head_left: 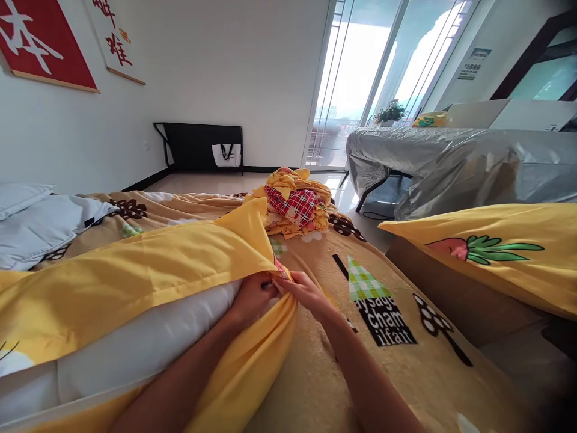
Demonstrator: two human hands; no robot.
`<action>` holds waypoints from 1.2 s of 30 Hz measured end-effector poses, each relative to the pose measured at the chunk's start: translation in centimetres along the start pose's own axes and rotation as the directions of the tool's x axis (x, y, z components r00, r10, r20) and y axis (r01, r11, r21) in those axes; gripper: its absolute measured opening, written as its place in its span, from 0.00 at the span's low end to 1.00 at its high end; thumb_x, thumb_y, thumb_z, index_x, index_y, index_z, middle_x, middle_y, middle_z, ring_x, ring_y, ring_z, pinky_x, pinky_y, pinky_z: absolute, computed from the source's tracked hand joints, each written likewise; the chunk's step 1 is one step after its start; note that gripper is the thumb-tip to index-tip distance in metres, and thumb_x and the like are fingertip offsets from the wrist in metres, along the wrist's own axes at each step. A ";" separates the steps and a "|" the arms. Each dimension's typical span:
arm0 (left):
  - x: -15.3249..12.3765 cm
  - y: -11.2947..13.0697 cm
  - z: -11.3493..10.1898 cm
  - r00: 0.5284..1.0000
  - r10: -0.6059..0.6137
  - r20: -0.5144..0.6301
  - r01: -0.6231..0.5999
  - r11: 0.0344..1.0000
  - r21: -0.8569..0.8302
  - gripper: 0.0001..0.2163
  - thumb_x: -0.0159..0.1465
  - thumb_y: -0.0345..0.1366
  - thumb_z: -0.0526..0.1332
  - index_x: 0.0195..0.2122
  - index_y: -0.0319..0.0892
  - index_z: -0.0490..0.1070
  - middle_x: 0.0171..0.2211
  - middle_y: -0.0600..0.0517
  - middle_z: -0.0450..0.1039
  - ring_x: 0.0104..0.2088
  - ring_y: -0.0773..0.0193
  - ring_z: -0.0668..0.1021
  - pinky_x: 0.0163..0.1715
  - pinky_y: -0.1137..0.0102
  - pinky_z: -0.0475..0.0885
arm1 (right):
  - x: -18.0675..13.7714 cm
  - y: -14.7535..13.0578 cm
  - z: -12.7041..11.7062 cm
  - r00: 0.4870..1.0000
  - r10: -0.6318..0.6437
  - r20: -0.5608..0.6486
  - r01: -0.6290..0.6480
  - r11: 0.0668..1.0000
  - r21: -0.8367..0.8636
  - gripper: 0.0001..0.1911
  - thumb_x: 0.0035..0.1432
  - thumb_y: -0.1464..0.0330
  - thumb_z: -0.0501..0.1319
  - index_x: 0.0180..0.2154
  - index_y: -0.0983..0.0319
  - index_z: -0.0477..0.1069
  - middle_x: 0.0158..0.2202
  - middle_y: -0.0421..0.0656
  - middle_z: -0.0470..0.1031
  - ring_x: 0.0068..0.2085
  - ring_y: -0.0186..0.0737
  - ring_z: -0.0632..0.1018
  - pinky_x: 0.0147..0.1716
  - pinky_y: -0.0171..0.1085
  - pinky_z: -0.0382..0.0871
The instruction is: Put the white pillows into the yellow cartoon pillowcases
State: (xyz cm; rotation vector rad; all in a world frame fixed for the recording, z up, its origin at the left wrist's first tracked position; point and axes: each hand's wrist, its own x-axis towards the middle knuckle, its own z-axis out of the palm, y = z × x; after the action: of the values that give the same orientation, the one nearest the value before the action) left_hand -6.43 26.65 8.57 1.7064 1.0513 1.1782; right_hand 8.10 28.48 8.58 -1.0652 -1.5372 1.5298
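A white pillow (148, 331) lies on its side in front of me, partly inside a yellow pillowcase (180, 258) whose long side gapes open. My left hand (256, 293) reaches into the gap by the right corner, its fingers closed on the fabric edge and partly hidden by the cloth. Opposite it, my right hand (309, 291) pinches the same pillowcase at the corner, thumb and fingers pressed together. A small patch of pink print shows just above the fingertips. Yellow fabric hangs in folds below both hands.
The bed carries a tan patterned blanket (324, 343). Crumpled yellow and red-checked bedding (295, 204) sits at its far edge. White pillows (49, 222) lie at left. A carrot-printed yellow pillow (496, 252) is at right, near a plastic-covered table (473, 156).
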 end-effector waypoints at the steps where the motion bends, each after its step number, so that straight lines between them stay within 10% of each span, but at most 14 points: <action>1: 0.0 -0.2 0.0 1.000 -0.009 0.000 0.009 1.000 -0.004 0.11 0.55 0.31 0.58 0.37 0.38 0.77 0.41 0.49 0.79 0.42 0.58 0.77 0.47 0.66 0.69 | 0.0 0.0 0.0 1.000 -0.005 -0.007 0.005 1.000 -0.007 0.25 0.43 0.49 0.65 0.28 0.67 0.73 0.23 0.37 0.67 0.27 0.32 0.65 0.28 0.32 0.57; 20: 0.3 -1.5 -0.8 0.989 -0.135 0.054 0.135 0.991 0.017 0.10 0.53 0.28 0.57 0.33 0.38 0.76 0.34 0.50 0.77 0.38 0.59 0.75 0.44 0.65 0.69 | 0.1 -0.1 -0.5 1.000 -0.025 0.007 0.026 0.981 -0.191 0.25 0.44 0.48 0.61 0.24 0.66 0.70 0.20 0.36 0.60 0.25 0.31 0.60 0.24 0.31 0.54; 36: 0.2 -1.1 0.1 0.983 -0.128 -0.134 0.120 0.991 -0.065 0.07 0.54 0.33 0.60 0.34 0.39 0.72 0.34 0.49 0.76 0.37 0.60 0.76 0.42 0.67 0.70 | 0.1 -0.1 -1.3 0.988 -0.155 -0.019 0.121 0.832 -0.541 0.26 0.54 0.49 0.54 0.17 0.63 0.63 0.17 0.36 0.53 0.22 0.29 0.56 0.20 0.32 0.46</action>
State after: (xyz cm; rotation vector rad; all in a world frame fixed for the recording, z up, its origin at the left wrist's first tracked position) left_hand -6.50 27.16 7.61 1.5106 1.1790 1.2471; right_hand 9.22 29.06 8.73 -1.2549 -2.0158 0.9660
